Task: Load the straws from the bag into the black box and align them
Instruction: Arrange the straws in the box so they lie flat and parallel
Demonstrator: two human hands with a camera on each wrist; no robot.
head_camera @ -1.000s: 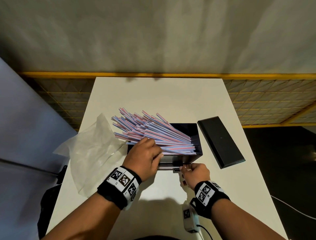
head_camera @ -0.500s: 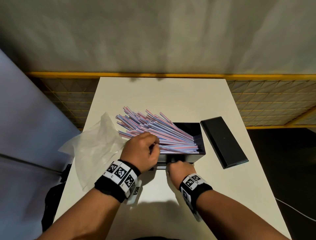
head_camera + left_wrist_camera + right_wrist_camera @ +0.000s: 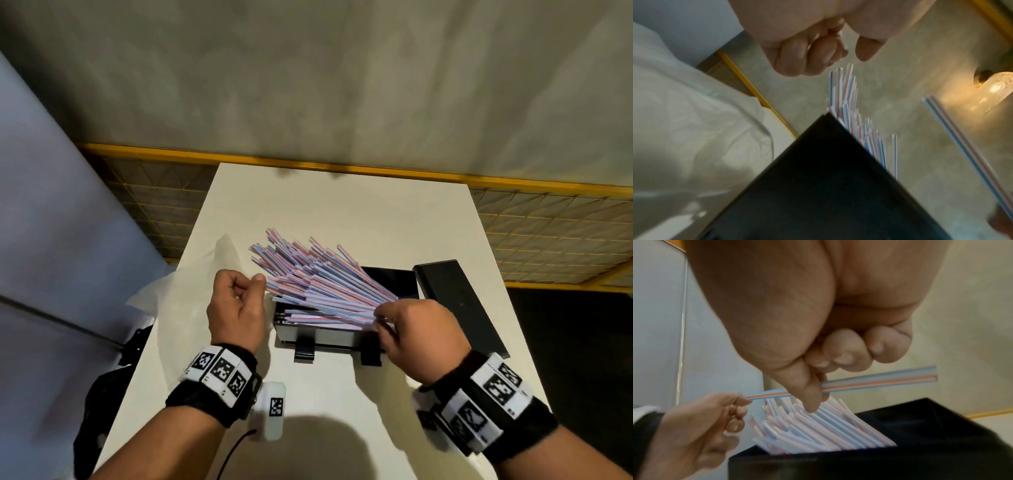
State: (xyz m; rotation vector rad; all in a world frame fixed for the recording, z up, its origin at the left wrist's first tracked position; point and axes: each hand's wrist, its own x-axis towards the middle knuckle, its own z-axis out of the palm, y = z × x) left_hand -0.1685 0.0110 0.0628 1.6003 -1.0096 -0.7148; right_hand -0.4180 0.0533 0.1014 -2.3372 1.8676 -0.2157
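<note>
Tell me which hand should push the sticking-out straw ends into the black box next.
Left, probably. The left hand sits by the straws' ends jutting over the black box's left rim and holds none clearly; the right hand already pinches one straw.

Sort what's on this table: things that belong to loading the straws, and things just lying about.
Belongs to the job:
straws
black box
plastic bag
single straw in the right hand

Lying about:
black lid
white device
</note>
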